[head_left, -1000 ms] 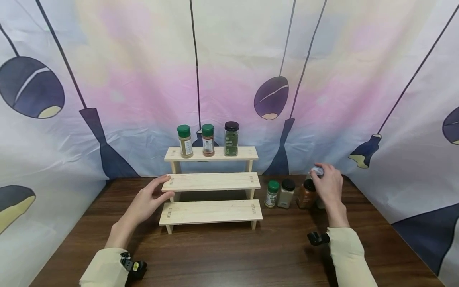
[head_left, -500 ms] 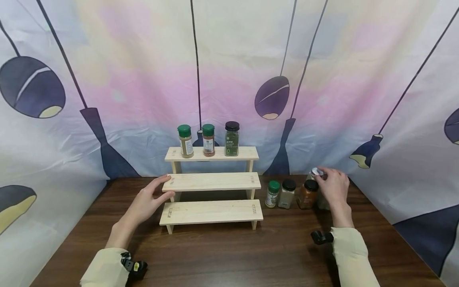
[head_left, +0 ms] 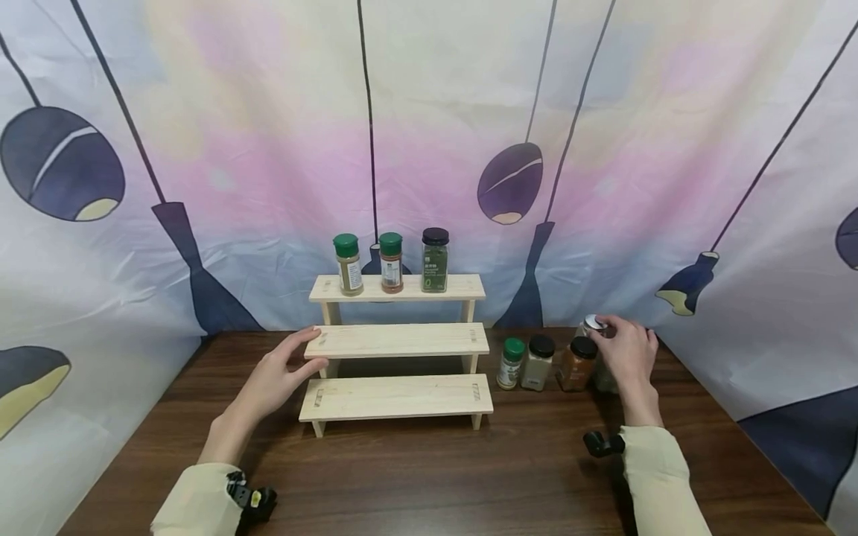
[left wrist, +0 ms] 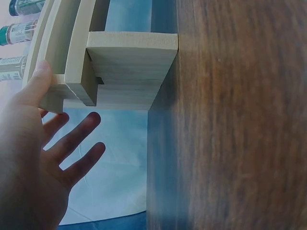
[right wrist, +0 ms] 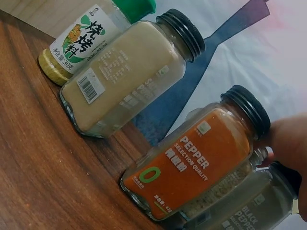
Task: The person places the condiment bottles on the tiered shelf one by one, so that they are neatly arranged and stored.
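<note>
Seeing right hand (head_left: 626, 353) shifted slightly rightward versus a second ago, baring more of orange jar (head_left: 574, 368). Touching silver-capped jar (head_left: 590, 322) behind it; cannot tell whether clamped. With left hand (head_left: 271, 383) at rack (head_left: 395, 339), fingers apart. Looks like local adjustment, not transfer.

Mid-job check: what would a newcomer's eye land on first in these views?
Probably the pale three-step wooden rack in the middle of the head view, with three jars standing on its top shelf. Next, perhaps, the right hand, pinching a white-capped jar to the right of the rack, and the vivid orange PEPPER jar filling the middle of the right wrist view.
</note>
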Demonstrator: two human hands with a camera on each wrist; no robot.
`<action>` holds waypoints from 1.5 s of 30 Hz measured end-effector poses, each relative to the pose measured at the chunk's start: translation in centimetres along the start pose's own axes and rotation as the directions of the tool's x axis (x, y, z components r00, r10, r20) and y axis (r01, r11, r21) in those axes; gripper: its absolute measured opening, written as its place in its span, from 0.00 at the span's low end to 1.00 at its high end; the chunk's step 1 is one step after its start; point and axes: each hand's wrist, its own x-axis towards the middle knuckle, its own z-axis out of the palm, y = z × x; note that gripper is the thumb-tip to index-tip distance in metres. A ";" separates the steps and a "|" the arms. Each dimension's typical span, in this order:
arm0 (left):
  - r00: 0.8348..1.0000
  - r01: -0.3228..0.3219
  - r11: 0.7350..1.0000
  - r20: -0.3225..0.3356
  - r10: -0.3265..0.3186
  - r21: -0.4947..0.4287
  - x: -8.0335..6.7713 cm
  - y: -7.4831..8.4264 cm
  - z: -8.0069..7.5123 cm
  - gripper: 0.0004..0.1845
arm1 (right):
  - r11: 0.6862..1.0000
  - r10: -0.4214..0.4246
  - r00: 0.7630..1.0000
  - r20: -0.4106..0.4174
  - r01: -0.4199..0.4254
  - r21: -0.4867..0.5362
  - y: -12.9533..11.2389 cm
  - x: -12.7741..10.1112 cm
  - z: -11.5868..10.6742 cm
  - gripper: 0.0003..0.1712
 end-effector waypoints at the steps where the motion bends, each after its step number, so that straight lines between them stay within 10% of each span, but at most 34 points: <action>1: 1.000 0.000 1.000 -0.002 0.000 0.001 0.0 0.0 0.0 0.36 | 1.000 -0.004 1.000 -0.005 0.004 0.002 0.0 0.0 0.0 0.22; 45: 1.000 -0.018 1.000 -0.004 0.018 0.007 0.0 -0.1 0.1 0.36 | 0.982 0.086 0.968 -0.236 -0.042 0.186 -0.9 -0.1 -0.7 0.20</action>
